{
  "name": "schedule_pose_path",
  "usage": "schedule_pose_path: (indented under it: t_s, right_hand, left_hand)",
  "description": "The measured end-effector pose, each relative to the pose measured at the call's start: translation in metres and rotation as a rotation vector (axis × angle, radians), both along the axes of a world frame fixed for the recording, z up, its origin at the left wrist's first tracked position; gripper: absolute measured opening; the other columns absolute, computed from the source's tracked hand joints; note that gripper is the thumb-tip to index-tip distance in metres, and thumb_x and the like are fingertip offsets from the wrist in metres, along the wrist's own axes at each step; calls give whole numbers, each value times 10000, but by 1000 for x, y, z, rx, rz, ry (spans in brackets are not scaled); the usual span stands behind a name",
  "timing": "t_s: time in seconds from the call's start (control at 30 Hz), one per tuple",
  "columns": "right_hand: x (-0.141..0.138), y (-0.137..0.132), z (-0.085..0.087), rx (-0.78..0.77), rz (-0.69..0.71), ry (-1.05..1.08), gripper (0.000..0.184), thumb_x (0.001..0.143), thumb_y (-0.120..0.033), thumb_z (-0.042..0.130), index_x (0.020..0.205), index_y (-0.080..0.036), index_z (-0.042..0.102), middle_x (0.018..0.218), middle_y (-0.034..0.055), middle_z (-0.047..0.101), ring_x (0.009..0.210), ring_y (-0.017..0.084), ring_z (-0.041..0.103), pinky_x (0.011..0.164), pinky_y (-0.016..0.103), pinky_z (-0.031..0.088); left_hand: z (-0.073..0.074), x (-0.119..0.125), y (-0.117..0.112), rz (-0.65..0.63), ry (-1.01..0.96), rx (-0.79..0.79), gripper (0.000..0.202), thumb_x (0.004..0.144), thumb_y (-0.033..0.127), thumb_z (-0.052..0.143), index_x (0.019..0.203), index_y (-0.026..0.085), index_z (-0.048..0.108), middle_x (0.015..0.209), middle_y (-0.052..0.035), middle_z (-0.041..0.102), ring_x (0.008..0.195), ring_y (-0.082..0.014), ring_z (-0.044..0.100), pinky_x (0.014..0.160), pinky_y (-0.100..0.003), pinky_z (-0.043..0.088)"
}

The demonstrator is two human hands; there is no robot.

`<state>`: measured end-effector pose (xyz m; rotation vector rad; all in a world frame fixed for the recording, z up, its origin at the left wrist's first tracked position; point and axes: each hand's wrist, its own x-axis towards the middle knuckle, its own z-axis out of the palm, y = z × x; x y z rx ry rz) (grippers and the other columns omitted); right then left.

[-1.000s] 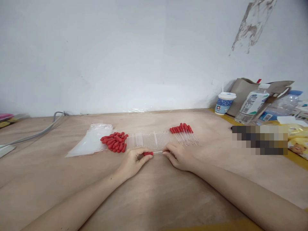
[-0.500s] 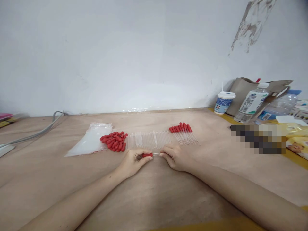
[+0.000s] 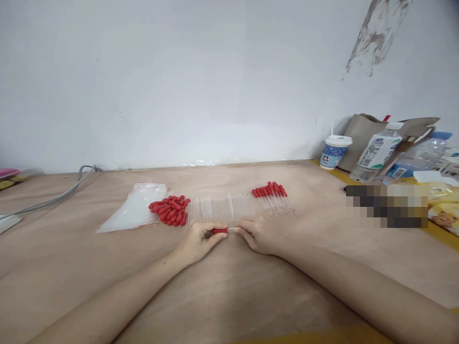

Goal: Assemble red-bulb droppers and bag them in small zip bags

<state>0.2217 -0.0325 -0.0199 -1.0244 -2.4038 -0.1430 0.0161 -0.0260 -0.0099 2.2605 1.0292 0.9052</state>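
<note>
Between thumb and fingers, my left hand (image 3: 198, 241) pinches a red rubber dropper bulb (image 3: 219, 231). My right hand (image 3: 258, 236) grips a clear dropper tube (image 3: 231, 230) whose end meets the bulb's right end; how deep it sits is hidden. Just beyond my left hand lies a heap of loose red bulbs (image 3: 171, 210). A row of clear tubes (image 3: 222, 206) lies side by side behind both hands. To the right of that row, several droppers with red bulbs on their tubes (image 3: 274, 197) lie in a slanted line.
A clear plastic bag with white contents (image 3: 131, 210) lies left of the bulbs. A grey cable (image 3: 53, 200) runs along the left. At the back right stand a paper cup (image 3: 335, 153), a water bottle (image 3: 376, 150) and a grey bag (image 3: 358, 136). A white wall closes off the back.
My right hand has slid slightly left along the tube, closer to the bulb, so less tube shows between the hands. My left hand keeps its place with the bulb.
</note>
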Motion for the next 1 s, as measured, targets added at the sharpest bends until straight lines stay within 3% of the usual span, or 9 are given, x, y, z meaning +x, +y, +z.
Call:
schedule_pose_path:
  t_s: [0.13, 0.27, 0.57, 0.67, 0.73, 0.8, 0.9, 1.0]
  right_hand:
    - [1, 1, 2, 23, 40, -13, 241, 898, -251, 361, 797, -171, 564, 706, 23, 584, 619, 118, 483, 574, 242, 290]
    - [5, 2, 5, 141, 47, -98, 210, 879, -233, 393, 795, -165, 573, 764, 41, 573, 714, 142, 468, 647, 279, 278]
    - [7, 4, 8, 299, 23, -160, 217, 854, -223, 442, 734, -173, 616, 693, 29, 561, 669, 135, 425, 633, 308, 213]
    - [9, 5, 8, 308, 5, -147, 235, 853, -234, 439, 717, -167, 619, 681, 34, 573, 673, 140, 443, 647, 310, 220]
    - [15, 10, 9, 270, -78, -77, 242, 845, -237, 439, 701, -165, 620, 680, 35, 591, 690, 145, 470, 670, 309, 234]
    - [24, 18, 10, 189, -252, 61, 248, 834, -250, 443, 680, -166, 619, 671, 32, 610, 692, 147, 498, 688, 302, 248]
    - [42, 35, 11, 37, -565, 279, 262, 807, -310, 454, 651, -179, 619, 645, 20, 628, 661, 150, 531, 686, 291, 273]
    - [57, 48, 10, -77, -790, 351, 274, 771, -368, 467, 622, -198, 621, 640, 14, 644, 653, 170, 559, 701, 307, 283]
  left_hand:
    - [1, -1, 0, 6, 25, 56, 187, 794, 289, 553, 896, 182, 667, 867, -43, 685, 764, -167, 622, 702, -279, 498]
    - [0, -2, 1, 23, 3, 90, 198, 799, 306, 548, 900, 182, 665, 887, -46, 677, 786, -168, 615, 720, -280, 490]
    - [1, -2, 0, 102, 68, -1, 244, 830, 343, 490, 891, 187, 668, 806, -27, 683, 725, -166, 607, 649, -264, 473]
    - [3, -3, -1, 82, 55, 48, 267, 842, 343, 468, 1015, 204, 618, 861, -32, 635, 753, -155, 585, 665, -264, 478]
    - [2, -5, -1, 93, 17, 83, 364, 826, 351, 494, 1166, 218, 508, 923, -41, 569, 738, -140, 563, 625, -254, 485]
    - [1, -6, -2, 97, 9, 91, 465, 805, 357, 525, 1238, 227, 414, 975, -51, 503, 695, -121, 539, 566, -240, 485]
    - [0, -6, -4, 49, 82, 103, 352, 808, 331, 520, 1144, 228, 489, 1054, -66, 451, 671, -101, 514, 556, -236, 485]
    - [1, -5, -5, 5, 141, 140, 225, 821, 294, 499, 1020, 212, 564, 1082, -68, 442, 668, -92, 503, 574, -237, 482]
